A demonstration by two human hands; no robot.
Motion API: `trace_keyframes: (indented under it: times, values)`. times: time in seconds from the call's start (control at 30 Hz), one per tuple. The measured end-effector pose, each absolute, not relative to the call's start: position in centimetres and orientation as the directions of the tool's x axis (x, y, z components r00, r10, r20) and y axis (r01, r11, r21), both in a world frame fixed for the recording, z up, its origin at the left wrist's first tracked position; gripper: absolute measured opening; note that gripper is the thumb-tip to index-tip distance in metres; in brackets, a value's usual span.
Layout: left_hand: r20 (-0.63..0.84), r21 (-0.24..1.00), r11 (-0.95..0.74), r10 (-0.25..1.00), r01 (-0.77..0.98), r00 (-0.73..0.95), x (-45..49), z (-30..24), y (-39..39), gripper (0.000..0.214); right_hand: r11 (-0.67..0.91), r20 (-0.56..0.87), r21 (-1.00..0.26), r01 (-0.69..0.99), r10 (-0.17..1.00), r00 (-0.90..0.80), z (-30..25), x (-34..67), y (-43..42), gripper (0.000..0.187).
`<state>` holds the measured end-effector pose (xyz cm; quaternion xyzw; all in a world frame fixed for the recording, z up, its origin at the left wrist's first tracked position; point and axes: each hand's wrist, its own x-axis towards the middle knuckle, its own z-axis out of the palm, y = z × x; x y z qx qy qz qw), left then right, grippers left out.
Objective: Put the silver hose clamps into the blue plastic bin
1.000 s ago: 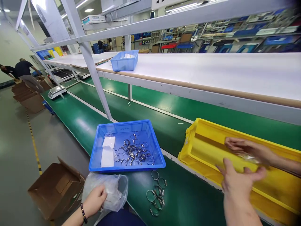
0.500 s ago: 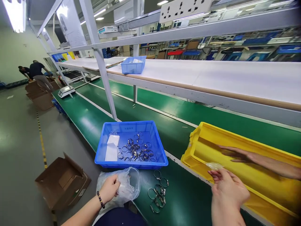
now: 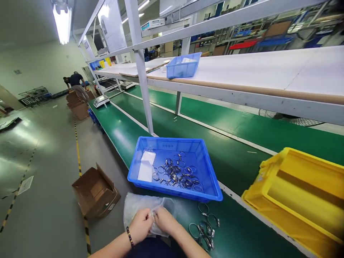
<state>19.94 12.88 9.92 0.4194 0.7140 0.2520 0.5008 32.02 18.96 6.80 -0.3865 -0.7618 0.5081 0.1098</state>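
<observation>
Both of my hands meet at a clear plastic bag lying at the near edge of the green belt. My left hand pinches the bag's rim, fingers closed. My right hand grips the same rim beside it. A small heap of metal hose clamps lies on the belt just right of my hands. Behind the bag stands a blue tray holding several more clamps and two small white packets.
A yellow bin stands on the belt at the right. An open cardboard box lies on the floor at the left. A white upright post rises behind the tray. A second blue tray rests on the upper shelf. People work far off.
My right hand left the yellow bin and came down to the bag next to my left hand. Another person's hand in the bin is out of view. The view swung left.
</observation>
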Motion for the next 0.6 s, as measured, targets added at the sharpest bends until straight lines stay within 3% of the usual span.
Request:
trace_keyframes:
  times: [0.1, 0.23, 0.3, 0.33, 0.37, 0.43, 0.5, 0.6]
  values:
    - [-0.532, 0.766, 0.574, 0.819, 0.290, -0.216, 18.4, 10.1, 12.1, 0.030, 0.223, -0.222, -0.811, 0.541, 0.738, -0.637, 8.8, 34.7, 19.2, 0.035]
    - [-0.522, 0.762, 0.581, 0.813, 0.286, -0.260, 15.8, 11.7, 12.0, 0.033, 0.212, -0.165, -0.796, 0.567, 0.825, -0.541, 8.6, 41.9, 19.6, 0.037]
    - [-0.506, 0.763, 0.576, 0.814, 0.292, -0.284, 14.6, 12.4, 11.9, 0.036, 0.113, -0.249, -0.669, 0.734, 0.897, -0.365, 5.9, 46.4, 19.8, 0.043]
    - [-0.508, 0.760, 0.582, 0.810, 0.289, -0.293, 14.1, 12.7, 11.7, 0.037, 0.072, -0.314, -0.561, 0.825, 0.903, -0.292, 4.1, 48.5, 19.9, 0.055]
    - [-0.515, 0.755, 0.591, 0.803, 0.285, -0.301, 13.7, 12.8, 11.6, 0.038, 0.019, -0.398, -0.428, 0.904, 0.894, -0.207, 2.2, 50.2, 19.9, 0.081]
    - [-0.524, 0.743, 0.606, 0.791, 0.283, -0.317, 13.1, 12.8, 11.2, 0.039, 0.071, -0.514, -0.222, 0.973, 0.839, -0.178, -1.2, 52.4, 19.9, 0.112]
    - [-0.530, 0.735, 0.613, 0.786, 0.289, -0.319, 12.9, 12.7, 11.0, 0.039, 0.153, -0.573, -0.155, 0.976, 0.791, -0.215, -3.6, 52.8, 19.9, 0.122]
    - [-0.532, 0.730, 0.616, 0.784, 0.296, -0.319, 12.8, 12.6, 10.8, 0.038, 0.173, -0.616, -0.189, 0.967, 0.746, -0.254, -5.5, 51.4, 20.3, 0.124]
